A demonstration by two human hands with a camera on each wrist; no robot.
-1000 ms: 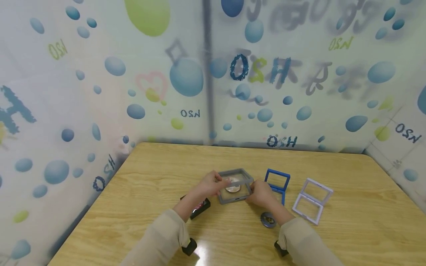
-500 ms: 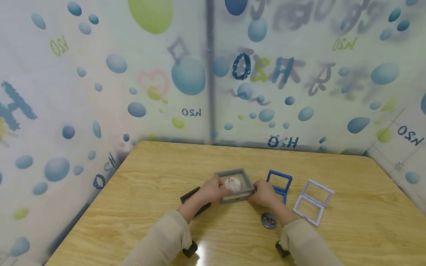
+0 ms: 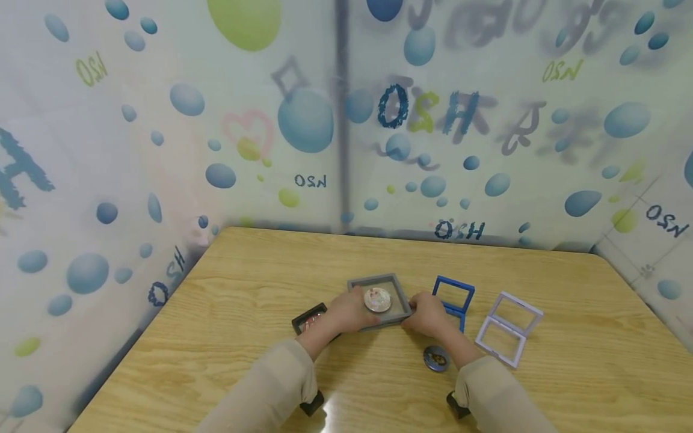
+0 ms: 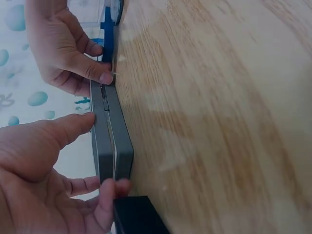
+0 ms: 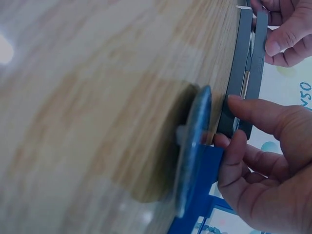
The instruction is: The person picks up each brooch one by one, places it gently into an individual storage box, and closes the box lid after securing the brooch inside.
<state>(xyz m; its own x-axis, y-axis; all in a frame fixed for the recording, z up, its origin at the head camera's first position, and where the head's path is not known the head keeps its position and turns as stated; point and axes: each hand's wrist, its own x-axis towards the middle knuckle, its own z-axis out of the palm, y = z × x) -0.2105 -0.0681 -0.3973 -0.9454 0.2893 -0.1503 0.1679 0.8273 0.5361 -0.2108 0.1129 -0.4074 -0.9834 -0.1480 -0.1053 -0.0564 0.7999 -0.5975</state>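
1. Four frames: one gray frame [image 3: 403,296], one blue frame [image 3: 455,309], one lilac frame [image 3: 508,325], one black frame [image 3: 308,312].
2. Two round discs: one pale disc [image 3: 377,299], one dark disc [image 3: 436,358].
3. Two grips: left hand [image 3: 348,311], right hand [image 3: 428,314].
4. Two beige sleeves [image 3: 267,382].
5. Two black wrist blocks [image 3: 312,403].
6. One wooden surface [image 3: 379,397].

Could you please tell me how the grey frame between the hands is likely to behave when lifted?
The grey frame will probably stay stiff, since its edges run straight. A narrow seam shows between its two halves in both wrist views, so it may gape unless both are pinched together. Its flat, square-cornered shape makes rolling unlikely.
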